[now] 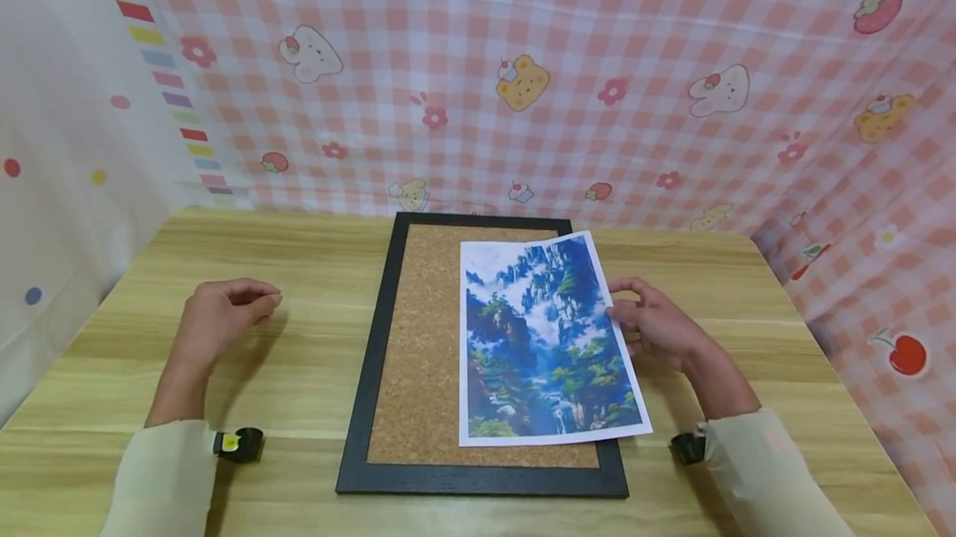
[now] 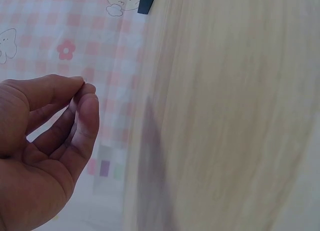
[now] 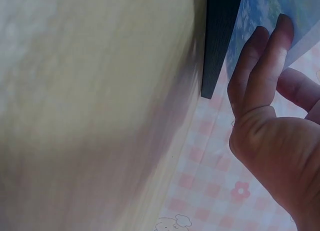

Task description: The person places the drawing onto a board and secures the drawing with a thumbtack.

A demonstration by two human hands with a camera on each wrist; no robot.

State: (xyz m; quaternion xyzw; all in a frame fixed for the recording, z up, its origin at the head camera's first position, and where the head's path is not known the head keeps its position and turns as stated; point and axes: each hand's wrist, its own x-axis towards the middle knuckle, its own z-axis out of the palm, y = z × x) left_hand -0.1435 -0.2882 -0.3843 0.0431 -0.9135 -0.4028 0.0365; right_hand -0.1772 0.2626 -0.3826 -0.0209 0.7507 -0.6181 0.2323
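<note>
Cloth [image 1: 463,31], checked pink and white and printed with cartoon animals, flowers and strawberries, rises behind the black-framed rectangular cork board [image 1: 426,338]. Beneath the board spreads a pale wood-grain surface [image 1: 299,388]. Within the board's flat black border sits a tan speckled cork panel, bare along its left part. Over the board's right part is a white-bordered paper print [image 1: 548,338] of blue mountains, green trees and a waterfall; its right edge passes beyond the border. Whether its left side touches the cork cannot be told.

To the right of the board, the right hand [image 1: 657,325] pinches the print's right edge, thumb and fingers clamped on the paper. Left of the board and well apart from it, the left hand [image 1: 224,313] is raised above the surface, fingers curled and thumb tip together with the index tip. Small black devices [image 1: 239,444] sit at both pale sleeve cuffs, either side of the board's lower end.
</note>
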